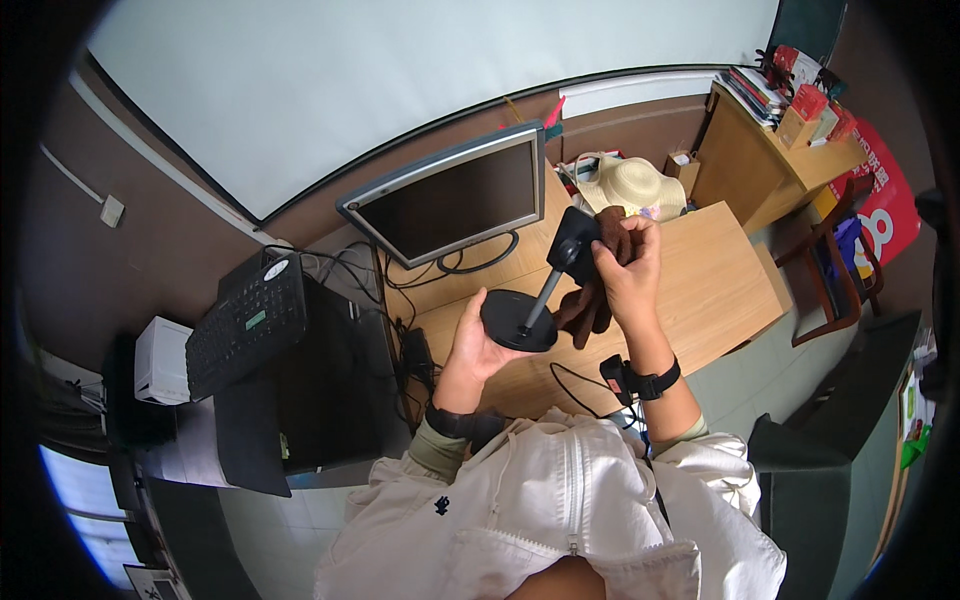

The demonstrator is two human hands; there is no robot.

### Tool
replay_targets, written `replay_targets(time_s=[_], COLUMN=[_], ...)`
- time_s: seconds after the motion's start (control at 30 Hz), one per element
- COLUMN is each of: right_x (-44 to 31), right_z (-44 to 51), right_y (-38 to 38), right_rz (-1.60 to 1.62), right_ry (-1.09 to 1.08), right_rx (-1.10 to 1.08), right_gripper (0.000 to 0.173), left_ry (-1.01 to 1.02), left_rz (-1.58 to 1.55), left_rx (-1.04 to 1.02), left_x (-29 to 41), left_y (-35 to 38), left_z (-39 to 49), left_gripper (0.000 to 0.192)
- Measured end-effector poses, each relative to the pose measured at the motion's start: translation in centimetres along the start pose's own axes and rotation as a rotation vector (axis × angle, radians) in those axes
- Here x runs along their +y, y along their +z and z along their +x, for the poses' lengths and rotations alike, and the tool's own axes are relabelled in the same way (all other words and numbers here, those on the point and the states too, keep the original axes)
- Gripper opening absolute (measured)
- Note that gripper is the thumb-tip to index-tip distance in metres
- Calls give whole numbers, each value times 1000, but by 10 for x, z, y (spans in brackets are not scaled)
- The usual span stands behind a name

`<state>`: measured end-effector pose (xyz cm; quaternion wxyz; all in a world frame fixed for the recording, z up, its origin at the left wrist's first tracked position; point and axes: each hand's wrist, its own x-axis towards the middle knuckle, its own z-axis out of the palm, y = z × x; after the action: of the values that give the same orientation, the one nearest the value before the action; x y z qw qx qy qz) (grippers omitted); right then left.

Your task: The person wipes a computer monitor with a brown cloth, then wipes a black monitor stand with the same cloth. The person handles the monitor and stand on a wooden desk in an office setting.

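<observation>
My left hand (480, 345) grips the round black base of a small stand (519, 319), holding it tilted above the wooden desk (697, 277). From the base a grey rod rises to a black rectangular holder plate at its upper end. My right hand (634, 262) pinches a brown cloth (616, 232) against the edge of that plate. Folds of the cloth hang down behind the plate and rod. Part of the left fingers is hidden beneath the base.
A monitor (457, 199) stands at the back of the desk, with cables and a black adapter (415, 349) on the left. Behind lies a straw hat (634, 184). A keyboard (251, 326) leans at the left; a wooden chair (836, 262) and a cabinet (780, 161) are right.
</observation>
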<state>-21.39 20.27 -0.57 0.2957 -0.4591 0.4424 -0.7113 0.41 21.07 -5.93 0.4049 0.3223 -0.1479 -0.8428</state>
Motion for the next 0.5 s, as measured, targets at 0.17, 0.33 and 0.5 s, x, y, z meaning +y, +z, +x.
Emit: replay_targets(time_s=[0.17,0.33,0.5], right_x=[6,9,3], right_z=[-9,-18,-26], right_y=[4,12,12], right_rz=[-131,-175,-226], right_ry=[-31,-18,-117], right_rx=[35,87,9], right_gripper=[35,35,36], left_ry=[800,884,664], left_rz=[729,1290,847], left_rx=[409,114,-80], left_x=[-5,-14,-24], left_y=[14,41,56], left_z=[4,-6,8], left_gripper=[27,19,26])
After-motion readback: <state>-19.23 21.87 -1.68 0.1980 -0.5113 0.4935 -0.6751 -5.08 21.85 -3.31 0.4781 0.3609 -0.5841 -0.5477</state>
